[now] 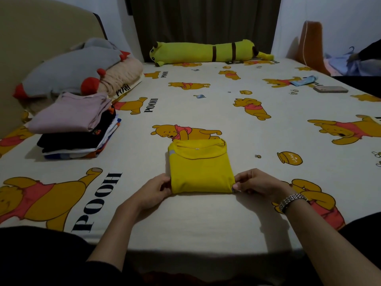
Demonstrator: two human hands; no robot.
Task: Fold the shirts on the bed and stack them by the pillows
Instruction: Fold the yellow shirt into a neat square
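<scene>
Pinching the folded yellow shirt (pixel 201 170) at its near corners, left hand (pixel 153 187) and right hand (pixel 258 182) look ready to carry it onto the stack (pixel 72 129) beside the pillows (pixel 82 69).

Dim room: white walls (pixel 329 13), dark curtain (pixel 206 19) behind the bed, a beige padded headboard (pixel 41 32) at left.

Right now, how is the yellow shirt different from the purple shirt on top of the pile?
The yellow shirt lies alone on the bed sheet, while the purple shirt tops the stack by the pillows. The left hand and right hand pinch the yellow shirt's near corners; nothing touches the purple one. Yellow is bright, purple pale. Both are folded.
</scene>
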